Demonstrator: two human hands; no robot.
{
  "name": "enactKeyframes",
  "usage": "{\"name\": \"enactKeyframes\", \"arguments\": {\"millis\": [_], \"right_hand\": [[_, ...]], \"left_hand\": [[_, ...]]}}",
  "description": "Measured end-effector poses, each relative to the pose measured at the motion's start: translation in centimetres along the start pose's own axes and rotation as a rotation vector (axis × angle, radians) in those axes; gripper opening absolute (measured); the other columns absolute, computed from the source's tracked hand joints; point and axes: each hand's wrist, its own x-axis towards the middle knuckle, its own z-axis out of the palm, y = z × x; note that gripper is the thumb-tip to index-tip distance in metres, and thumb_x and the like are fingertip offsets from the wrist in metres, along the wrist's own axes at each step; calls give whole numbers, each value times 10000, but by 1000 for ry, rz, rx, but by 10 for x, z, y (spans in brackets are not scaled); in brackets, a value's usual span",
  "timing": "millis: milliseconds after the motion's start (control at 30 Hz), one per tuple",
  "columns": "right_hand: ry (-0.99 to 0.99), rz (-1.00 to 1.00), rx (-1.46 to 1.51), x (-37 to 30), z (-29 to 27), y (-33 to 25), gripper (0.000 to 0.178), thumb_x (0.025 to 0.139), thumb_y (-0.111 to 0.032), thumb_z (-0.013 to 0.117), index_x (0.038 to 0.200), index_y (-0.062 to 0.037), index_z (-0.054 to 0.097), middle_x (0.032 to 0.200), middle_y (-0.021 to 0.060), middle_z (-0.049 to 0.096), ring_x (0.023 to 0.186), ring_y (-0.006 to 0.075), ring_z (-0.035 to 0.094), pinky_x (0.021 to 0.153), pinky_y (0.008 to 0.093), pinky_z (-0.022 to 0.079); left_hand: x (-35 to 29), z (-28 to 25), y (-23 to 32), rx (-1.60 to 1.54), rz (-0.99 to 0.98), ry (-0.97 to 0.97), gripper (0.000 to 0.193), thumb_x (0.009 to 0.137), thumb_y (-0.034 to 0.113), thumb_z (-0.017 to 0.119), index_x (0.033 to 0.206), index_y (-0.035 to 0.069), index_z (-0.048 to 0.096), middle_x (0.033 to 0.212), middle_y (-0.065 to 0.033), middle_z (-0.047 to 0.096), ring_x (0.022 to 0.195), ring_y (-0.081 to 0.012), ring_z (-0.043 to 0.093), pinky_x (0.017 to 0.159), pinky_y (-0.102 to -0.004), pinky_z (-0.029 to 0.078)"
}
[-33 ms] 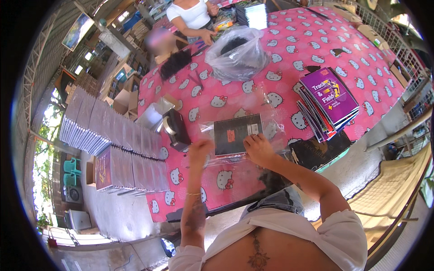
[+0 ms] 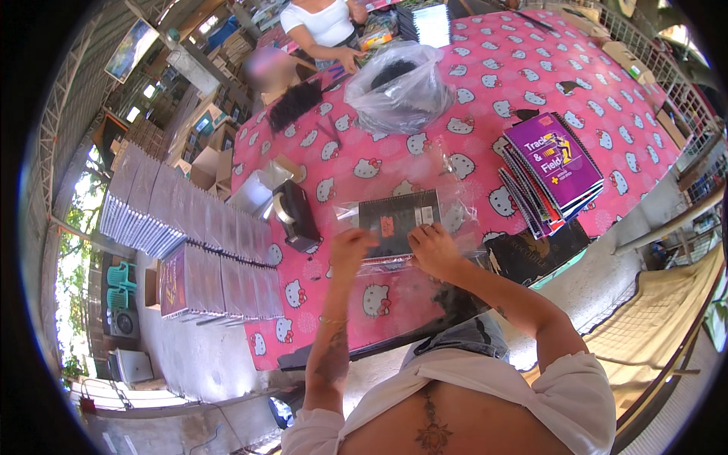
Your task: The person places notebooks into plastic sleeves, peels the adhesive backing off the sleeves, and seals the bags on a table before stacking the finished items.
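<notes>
A dark spiral notebook, with an orange label and a white sticker, lies in a clear plastic sleeve on the pink table. My right hand grips the notebook's lower right side through the plastic, fingers curled. At its left edge is my left hand, fingers drawn together. What they pinch, if anything, is too small to make out. A black tape dispenser with a roll of tape stands left of that hand.
Wrapped notebooks stand in long stacks at left. A pile of notebooks with a purple cover sits at right, near a black flat board. Farther back are a clear bag of black coils and another person.
My left hand has shifted right, from beside the notebook to over its left edge. My right hand stays in place on the notebook.
</notes>
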Motion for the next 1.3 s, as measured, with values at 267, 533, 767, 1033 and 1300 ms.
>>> {"name": "enactKeyframes", "arguments": {"millis": [267, 533, 767, 1033, 1300], "right_hand": [[118, -11, 108, 0, -3, -3, 539, 639, -416, 805, 1008, -57, 646, 991, 65, 585, 1000, 241, 585, 883, 378, 422], [-17, 81, 67, 12, -3, 14, 559, 866, -558, 592, 1234, -141, 645, 1114, 122, 551, 1162, 286, 493, 947, 478, 373], [-457, 100, 378, 126, 5, 113, 561, 929, -561, 523, 1314, -163, 611, 1294, 167, 538, 1120, 348, 563, 1007, 569, 357], [-973, 254, 1226, 145, -89, 116, 618, 979, -531, 449, 1184, 27, 619, 1102, 220, 675, 1027, 305, 679, 873, 391, 554], [-141, 165, 1030, 141, -162, 64, 445, 961, -418, 514, 1165, -42, 634, 924, 162, 714, 880, 305, 710, 795, 407, 558]], "left_hand": [[9, 56, 19, 806, 51, -26, 447, 863, 484, 648, 822, 47, 735, 755, -139, 713, 685, -306, 685, 608, -434, 505], [-11, 54, 3, 794, 76, 1, 457, 857, 525, 649, 868, 70, 670, 708, -137, 667, 691, -344, 657, 683, -513, 465], [-52, 92, -13, 755, 832, 210, 343, 788, 217, 748, 1092, 115, 625, 1062, -127, 631, 964, -321, 584, 803, -486, 438], [-36, -35, -40, -428, 214, 173, 274, 965, 91, 567, 1230, 42, 615, 1167, -80, 657, 974, -235, 644, 811, -406, 527], [-25, -84, 45, -476, 64, 294, 482, 933, 362, 647, 1275, 28, 590, 1250, -101, 630, 1164, -190, 584, 959, -370, 482]]}}
